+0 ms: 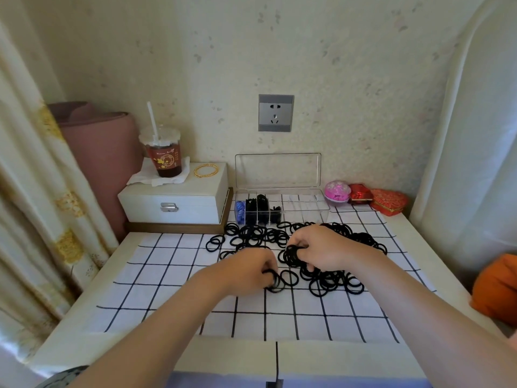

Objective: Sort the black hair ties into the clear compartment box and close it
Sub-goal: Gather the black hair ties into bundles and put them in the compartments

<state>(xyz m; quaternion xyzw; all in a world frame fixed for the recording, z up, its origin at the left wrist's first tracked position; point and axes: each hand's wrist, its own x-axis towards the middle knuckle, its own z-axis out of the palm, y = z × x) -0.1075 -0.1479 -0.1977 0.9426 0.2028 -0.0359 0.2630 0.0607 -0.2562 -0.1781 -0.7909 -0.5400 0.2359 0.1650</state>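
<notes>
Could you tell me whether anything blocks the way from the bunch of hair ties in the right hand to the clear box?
Nothing visible does. Only loose hair ties lie flat between the right hand and the clear box, whose lid stands open.

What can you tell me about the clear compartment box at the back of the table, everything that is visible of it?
The clear compartment box is a long, shallow case that looks like transparent plastic. It stands open near the wall, below the socket, its hinged lid raised upright. Thin dividers split it into small cells. The leftmost cell holds something blue, the next few hold black hair ties, and the right half looks empty. Its front edge meets the checked cloth and the loose pile of ties. Neither hand touches it.
</notes>
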